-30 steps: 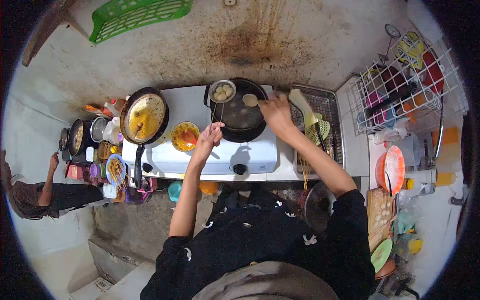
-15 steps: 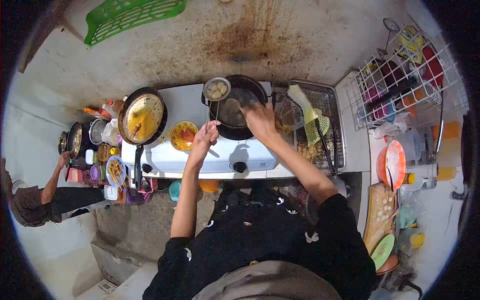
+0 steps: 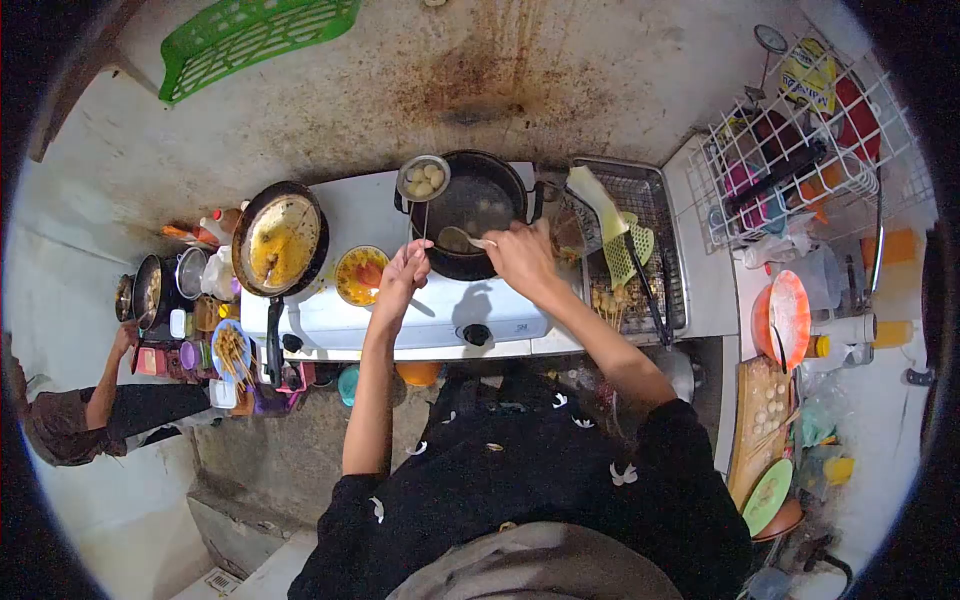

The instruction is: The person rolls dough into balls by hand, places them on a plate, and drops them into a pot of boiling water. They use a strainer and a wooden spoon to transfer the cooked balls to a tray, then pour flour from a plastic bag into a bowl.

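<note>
Strainer [image 3: 424, 160] holds pale balls [image 3: 422, 181], pot [image 3: 475, 267] liquid [image 3: 482, 190], bowl [image 3: 339, 277] orange sauce [image 3: 360, 272].

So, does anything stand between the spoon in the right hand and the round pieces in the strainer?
No separate object shows there: between the spoon in the right hand and the strainer, only the dark inside of the pot is visible. The strainer's own rim encircles the round pieces; heights can't be judged from one view.

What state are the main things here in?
Strainer: held by left hand, pale balls inside
Spoon: held by right hand
Pot: uncovered, liquid inside
Frying pan: uncovered, yellow contents
Bowl: uncovered, orange-yellow contents
Blue plate: loaded with skewers
Wooden board: bearing pale rounds
Stove: flame not visible
</note>
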`<state>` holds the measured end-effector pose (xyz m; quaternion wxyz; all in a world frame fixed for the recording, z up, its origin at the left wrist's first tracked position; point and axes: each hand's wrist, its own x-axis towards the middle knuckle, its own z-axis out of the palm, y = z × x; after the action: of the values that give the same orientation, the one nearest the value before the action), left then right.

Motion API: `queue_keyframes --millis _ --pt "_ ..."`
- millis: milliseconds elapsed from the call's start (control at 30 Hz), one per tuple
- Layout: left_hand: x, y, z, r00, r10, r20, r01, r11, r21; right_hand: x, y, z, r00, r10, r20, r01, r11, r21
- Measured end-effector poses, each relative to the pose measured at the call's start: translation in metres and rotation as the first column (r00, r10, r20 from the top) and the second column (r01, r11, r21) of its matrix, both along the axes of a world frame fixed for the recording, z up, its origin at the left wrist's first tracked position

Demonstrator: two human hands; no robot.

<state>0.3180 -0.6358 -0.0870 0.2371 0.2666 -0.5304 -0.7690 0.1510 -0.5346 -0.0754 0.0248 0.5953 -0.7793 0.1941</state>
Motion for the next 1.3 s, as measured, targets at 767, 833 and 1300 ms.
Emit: queue_keyframes --millis 767,833,1300 --pt "0.006 -0.001 -0.006 0.999 -0.004 0.053 0.008 0.997 -0.072 -0.049 0.018 0.033 0.955 -0.085 0.285 0.036 0.984 0.175" --pt "0.006 -0.001 -0.012 0.999 -0.023 0.043 0.027 0.995 -0.091 -0.066 0.015 0.037 0.921 -0.114 0.374 0.042 0.980 0.195" --pt "0.005 0.014 -0.042 0.997 -0.070 0.044 0.073 0.995 -0.068 -0.099 0.007 0.096 0.896 -0.095 0.434 0.080 0.995 0.053"
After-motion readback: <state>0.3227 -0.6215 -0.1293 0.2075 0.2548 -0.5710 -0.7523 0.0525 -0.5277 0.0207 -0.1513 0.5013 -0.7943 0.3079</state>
